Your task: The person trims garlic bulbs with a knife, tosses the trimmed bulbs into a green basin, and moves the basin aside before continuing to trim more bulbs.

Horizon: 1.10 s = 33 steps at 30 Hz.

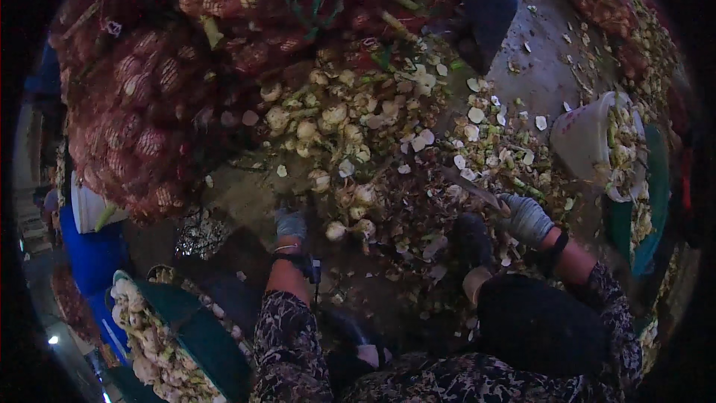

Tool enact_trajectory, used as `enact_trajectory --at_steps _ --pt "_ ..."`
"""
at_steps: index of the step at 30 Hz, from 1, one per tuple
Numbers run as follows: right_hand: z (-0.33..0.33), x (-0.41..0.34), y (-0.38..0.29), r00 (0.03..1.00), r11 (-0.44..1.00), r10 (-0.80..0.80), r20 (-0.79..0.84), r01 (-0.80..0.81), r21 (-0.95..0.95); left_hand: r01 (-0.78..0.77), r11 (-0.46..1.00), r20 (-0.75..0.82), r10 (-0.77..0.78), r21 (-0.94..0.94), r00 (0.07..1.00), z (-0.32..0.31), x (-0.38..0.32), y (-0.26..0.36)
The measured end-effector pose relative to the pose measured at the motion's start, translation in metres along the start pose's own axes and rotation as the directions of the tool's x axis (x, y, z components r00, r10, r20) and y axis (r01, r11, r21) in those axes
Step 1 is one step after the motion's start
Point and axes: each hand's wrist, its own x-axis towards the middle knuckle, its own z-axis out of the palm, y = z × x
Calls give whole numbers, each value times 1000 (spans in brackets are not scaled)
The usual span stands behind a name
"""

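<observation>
My right hand, in a grey work glove, grips the handle of a knife. Its blade points up and to the left, over the scraps on the floor. My left hand, gloved as well, is low over the floor beside several loose garlic bulbs. Dark shadow hides its fingertips, so whether it holds anything cannot be made out. A larger heap of garlic bulbs lies ahead, between the hands and the sacks. Dry skins and cut white slices are strewn around it.
Red mesh sacks of garlic are piled ahead and left. A white bucket of trimmings lies tilted at right by a green basin. A green basket of garlic stands lower left, near a blue container. My knees and shoes are below.
</observation>
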Motion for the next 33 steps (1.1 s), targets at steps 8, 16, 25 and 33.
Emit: enact_trajectory --at_steps 8,16,25,33 --pt "1 -25 26 999 996 42 -14 -41 79 220 883 266 -114 -414 957 35 -51 94" --pt "7 8 -46 981 977 -164 100 148 152 551 144 566 108 -822 817 -15 -158 144" --pt "-12 3 -94 914 916 -399 69 393 82 335 611 576 248 -717 779 14 -202 179" --pt "-2 30 -66 956 967 -255 146 253 32 459 801 707 -65 -385 704 20 -224 218"
